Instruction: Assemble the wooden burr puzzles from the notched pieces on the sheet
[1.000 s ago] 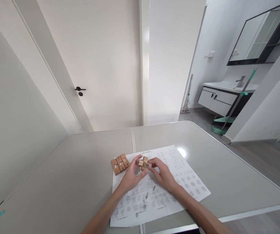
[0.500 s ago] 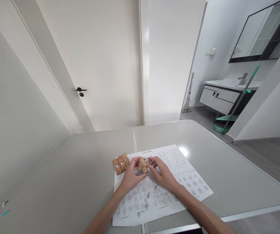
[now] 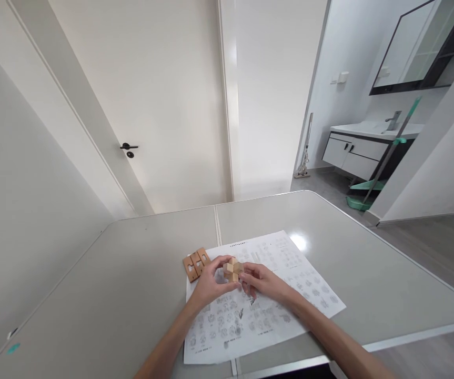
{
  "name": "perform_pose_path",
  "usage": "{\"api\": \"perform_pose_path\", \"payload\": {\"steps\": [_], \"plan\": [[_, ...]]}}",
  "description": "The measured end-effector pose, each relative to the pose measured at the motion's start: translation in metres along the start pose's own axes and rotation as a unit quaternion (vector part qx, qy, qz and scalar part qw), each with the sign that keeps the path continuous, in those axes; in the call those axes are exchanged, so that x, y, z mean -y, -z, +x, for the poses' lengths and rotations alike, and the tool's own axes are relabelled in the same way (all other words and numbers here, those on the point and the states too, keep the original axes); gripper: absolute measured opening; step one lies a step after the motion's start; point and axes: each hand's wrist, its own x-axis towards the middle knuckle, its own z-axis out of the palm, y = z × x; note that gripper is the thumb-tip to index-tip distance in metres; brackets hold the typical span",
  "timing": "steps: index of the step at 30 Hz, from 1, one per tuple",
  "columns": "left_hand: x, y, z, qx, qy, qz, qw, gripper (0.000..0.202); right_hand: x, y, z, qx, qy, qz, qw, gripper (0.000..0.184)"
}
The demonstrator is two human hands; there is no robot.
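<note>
A pale wooden burr puzzle (image 3: pixel 233 269), made of interlocking blocks, is held just above a printed sheet. My left hand (image 3: pixel 210 281) grips it from the left, thumb below and fingers behind. On its right side my right hand (image 3: pixel 261 280) has thumb and forefinger closed on a block of the puzzle, the other fingers curled beneath. The white instruction sheet (image 3: pixel 268 329) lies under both hands, covered with rows of small drawings. Flat brown wooden pieces with cut-outs (image 3: pixel 196 264) lie together at the sheet's upper left corner, beside my left hand.
The grey folding table (image 3: pixel 104 295) has a seam down its middle and a pale metal edge. Behind it stands a white door (image 3: pixel 171 105) with a black handle. A green dustpan (image 3: pixel 359 202) and a mop (image 3: pixel 304 152) stand beyond, near a white sink cabinet (image 3: pixel 355 152).
The puzzle has been turned in my hands and now shows a star-like face. My right hand has shifted slightly, its fingers curling lower. The view has tilted a little.
</note>
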Motion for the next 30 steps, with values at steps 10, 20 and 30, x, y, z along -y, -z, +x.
{"api": "perform_pose_path", "payload": {"steps": [10,20,30], "plan": [[-0.0049,0.0003,-0.0014,0.005,-0.018,0.039,0.999,0.046,-0.0022,-0.0021,0.0002,-0.038,0.003,-0.053,0.998,0.029],[-0.0010,-0.0003,-0.0010,0.005,0.006,0.020,1.000,0.051,-0.0021,-0.0044,-0.0002,-0.032,0.018,-0.042,0.998,0.033],[0.0019,0.0067,-0.0004,0.127,0.006,-0.130,0.983,0.063,0.0030,-0.0009,-0.0039,0.048,0.003,0.025,0.999,0.041]]}}
